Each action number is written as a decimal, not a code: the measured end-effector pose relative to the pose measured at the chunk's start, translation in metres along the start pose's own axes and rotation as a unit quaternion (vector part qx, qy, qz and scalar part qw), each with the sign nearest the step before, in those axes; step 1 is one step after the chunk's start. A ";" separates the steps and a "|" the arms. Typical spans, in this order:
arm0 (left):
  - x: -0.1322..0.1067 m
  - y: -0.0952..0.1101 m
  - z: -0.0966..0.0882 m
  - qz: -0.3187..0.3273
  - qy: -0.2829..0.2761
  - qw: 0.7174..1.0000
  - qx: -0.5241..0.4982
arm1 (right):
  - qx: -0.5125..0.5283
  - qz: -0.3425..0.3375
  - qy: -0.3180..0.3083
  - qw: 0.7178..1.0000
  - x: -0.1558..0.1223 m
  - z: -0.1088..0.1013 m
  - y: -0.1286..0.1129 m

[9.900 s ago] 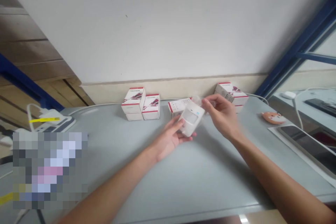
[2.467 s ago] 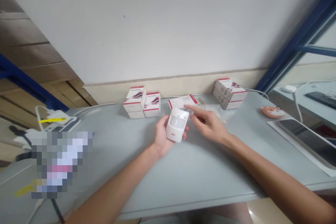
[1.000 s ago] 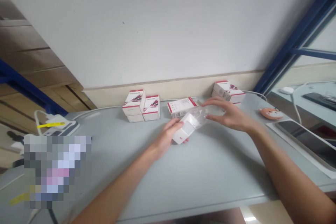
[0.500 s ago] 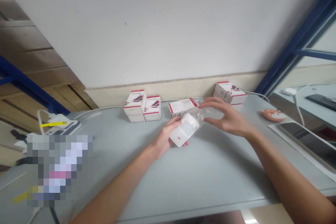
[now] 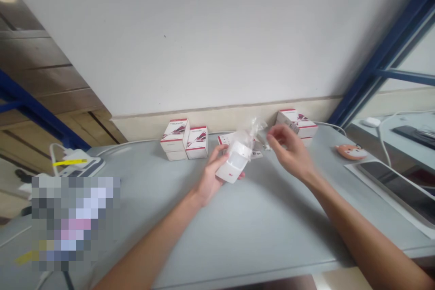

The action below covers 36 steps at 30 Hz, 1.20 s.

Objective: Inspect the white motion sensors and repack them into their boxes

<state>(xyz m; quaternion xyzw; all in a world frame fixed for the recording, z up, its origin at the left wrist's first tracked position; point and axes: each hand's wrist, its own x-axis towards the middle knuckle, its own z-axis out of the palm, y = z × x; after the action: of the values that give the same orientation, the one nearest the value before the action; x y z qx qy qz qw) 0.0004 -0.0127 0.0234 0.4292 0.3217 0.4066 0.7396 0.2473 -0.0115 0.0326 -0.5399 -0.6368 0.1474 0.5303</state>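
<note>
My left hand [image 5: 211, 176] is shut around a white motion sensor [image 5: 234, 162] with a small red mark on its casing. A clear plastic bag [image 5: 251, 133] covers the sensor's upper end and rises crumpled above it. My right hand [image 5: 289, 150] hangs open just to the right of the bag, fingers apart, with no visible contact. Behind the sensor lies a white box with red edges [image 5: 227, 139], partly hidden. Two more such boxes [image 5: 174, 139] stand to the left, and a stack [image 5: 295, 122] stands behind my right hand.
The grey tabletop [image 5: 272, 217] runs along a white wall. A fox-faced orange item [image 5: 351, 152] and a dark tablet [image 5: 397, 188] lie to the right. A white cable [image 5: 329, 126] runs along the wall. A pixelated patch [image 5: 74, 222] hides the lower left.
My right hand has drawn back from the bag and its fingers have spread. The bag now stands up above the sensor. The sensor has turned more upright in my left hand.
</note>
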 end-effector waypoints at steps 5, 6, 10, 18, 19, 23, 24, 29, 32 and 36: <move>0.002 -0.005 -0.002 0.022 0.005 1.000 -0.016 | 0.060 0.068 -0.258 0.962 -0.010 0.010 -0.008; 0.003 -0.007 -0.003 0.026 0.011 1.000 -0.014 | 0.071 0.068 -0.281 0.955 -0.012 0.012 -0.009; 0.007 -0.013 -0.007 0.049 0.028 0.998 0.041 | 0.086 0.061 -0.272 0.956 -0.016 0.018 -0.009; 0.020 -0.022 -0.014 0.157 0.018 0.971 0.181 | 0.043 0.012 -0.217 0.975 -0.011 0.015 0.001; 0.021 -0.023 -0.016 0.165 0.022 0.967 0.193 | 0.034 0.005 -0.215 0.976 -0.011 0.015 0.003; 0.018 -0.024 -0.019 0.183 0.051 0.961 0.202 | -0.004 -0.012 -0.221 0.975 -0.011 0.017 0.007; 0.016 -0.023 -0.019 0.194 0.045 0.958 0.205 | -0.011 -0.018 -0.226 0.974 -0.011 0.017 0.008; 0.013 -0.024 -0.019 0.216 0.040 0.941 0.259 | -0.049 -0.033 -0.263 0.963 -0.011 0.017 0.011; 0.019 -0.026 -0.024 0.221 0.022 0.928 0.299 | -0.066 -0.038 -0.276 0.958 -0.011 0.018 0.012; 0.023 -0.022 -0.030 0.219 -0.034 0.917 0.333 | -0.092 -0.056 -0.268 0.957 -0.011 0.017 0.014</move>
<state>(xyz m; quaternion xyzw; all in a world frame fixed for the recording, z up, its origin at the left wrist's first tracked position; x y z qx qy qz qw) -0.0067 0.0121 -0.0126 0.7238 0.3107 0.4132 0.4571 0.2390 -0.0093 0.0100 -0.4905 -0.7958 0.1973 0.2953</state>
